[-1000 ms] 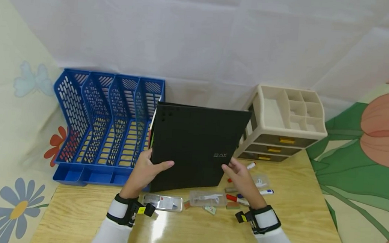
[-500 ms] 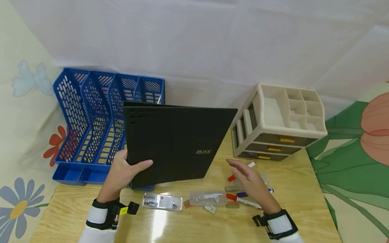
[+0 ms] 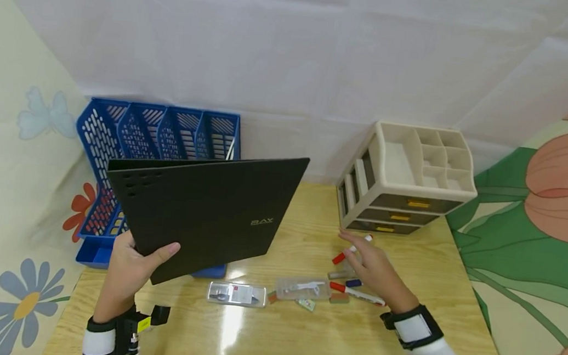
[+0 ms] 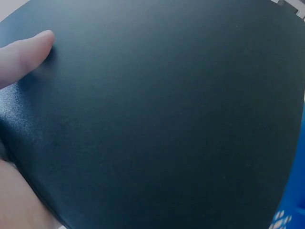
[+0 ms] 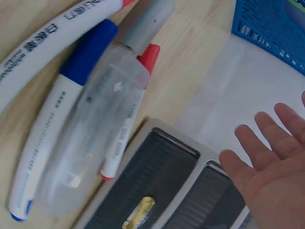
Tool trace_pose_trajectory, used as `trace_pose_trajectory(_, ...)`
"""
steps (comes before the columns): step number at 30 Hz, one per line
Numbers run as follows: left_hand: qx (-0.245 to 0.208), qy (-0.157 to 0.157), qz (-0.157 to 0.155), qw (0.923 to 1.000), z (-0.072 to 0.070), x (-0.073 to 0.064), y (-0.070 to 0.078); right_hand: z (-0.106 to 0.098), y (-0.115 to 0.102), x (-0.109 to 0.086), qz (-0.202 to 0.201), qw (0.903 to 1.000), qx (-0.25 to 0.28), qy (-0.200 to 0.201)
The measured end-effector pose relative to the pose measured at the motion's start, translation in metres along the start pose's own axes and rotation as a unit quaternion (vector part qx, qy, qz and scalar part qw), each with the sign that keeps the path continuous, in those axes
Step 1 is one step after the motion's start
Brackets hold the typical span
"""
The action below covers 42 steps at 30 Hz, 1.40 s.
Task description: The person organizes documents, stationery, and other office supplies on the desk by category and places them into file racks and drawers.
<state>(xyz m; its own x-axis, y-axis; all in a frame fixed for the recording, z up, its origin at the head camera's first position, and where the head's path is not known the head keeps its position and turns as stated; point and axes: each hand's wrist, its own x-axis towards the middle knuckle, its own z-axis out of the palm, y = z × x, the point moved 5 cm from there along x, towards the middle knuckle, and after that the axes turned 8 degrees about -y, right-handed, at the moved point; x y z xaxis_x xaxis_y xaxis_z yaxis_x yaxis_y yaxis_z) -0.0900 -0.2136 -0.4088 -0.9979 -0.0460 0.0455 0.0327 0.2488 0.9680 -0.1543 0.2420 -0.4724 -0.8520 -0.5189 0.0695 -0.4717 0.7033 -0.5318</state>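
One blue file rack (image 3: 168, 128), upper left of the frame, much of its front hidden behind a black file folder (image 3: 202, 216). Left hand (image 3: 126, 268), lower left: holds the folder by its lower-left edge, thumb on the cover, other fingers mostly hidden behind. Folder left of centre, tilted, looks raised, lying up and right of that grip. Longest span in view runs left to right, top edge climbing slightly rightward; foreshortened, so true long axis uncertain. Covers part a little near the upper-left corner. Key relation, as I judge it: folder's left part overlaps the rack in view, right end juts past it; contact between them can't be told. Below, centre: clear instrument case (image 3: 237, 294) on the wooden table (image 3: 282, 342). Right of centre: right hand (image 3: 381, 269), well apart from the folder, fingers extended, a little apart, holding nothing; red-capped marker (image 3: 352, 249) just beside them in the head view. Left hand is the nearer to the folder. Upper right: cream drawer organiser (image 3: 383, 179).
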Motion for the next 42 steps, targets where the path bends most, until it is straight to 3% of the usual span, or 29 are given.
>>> trace_pose_trajectory(3, -0.019, 0.02, 0.008, 0.9996, -0.009, -0.003, -0.005, -0.001, -0.005, 0.002, -0.025, 0.9984, -0.05, 0.005)
trace_pose_trajectory(7, -0.087, 0.032, 0.034, 0.9951, -0.02, -0.006, -0.013, -0.002, -0.006, 0.004, -0.032, 0.9955, -0.089, 0.002)
trace_pose_trajectory(14, -0.213, 0.034, 0.108, 0.9704, -0.04, -0.011, -0.022, -0.002, 0.0, 0.001, -0.034, 0.9881, -0.148, -0.022)
trace_pose_trajectory(17, -0.238, 0.044, 0.124, 0.9624, -0.047, -0.012, -0.024, -0.001, 0.005, -0.003, -0.031, 0.9871, -0.155, -0.027)
trace_pose_trajectory(21, -0.254, 0.079, 0.132, 0.955, -0.059, -0.014, -0.031, 0.001, 0.011, -0.006, -0.023, 0.9891, -0.143, -0.027)
trace_pose_trajectory(24, -0.295, 0.105, 0.155, 0.937, -0.07, -0.019, -0.036, 0.002, 0.013, -0.009, -0.018, 0.9908, -0.132, -0.024)
trace_pose_trajectory(28, -0.369, 0.115, 0.21, 0.898, -0.083, -0.026, -0.041, 0.0, 0.017, -0.014, -0.004, 0.9924, -0.123, -0.012)
trace_pose_trajectory(31, -0.396, 0.125, 0.237, 0.8784, -0.09, -0.03, -0.04, -0.002, 0.021, -0.017, 0.004, 0.993, -0.118, -0.001)
trace_pose_trajectory(37, -0.327, 0.205, 0.208, 0.8988, -0.097, -0.036, -0.03, -0.003, 0.02, -0.019, 0.005, 0.9946, -0.103, 0.0)
trace_pose_trajectory(42, -0.299, 0.256, 0.192, 0.8989, -0.096, -0.036, -0.025, -0.001, 0.017, -0.019, 0.008, 0.9952, -0.098, -0.004)
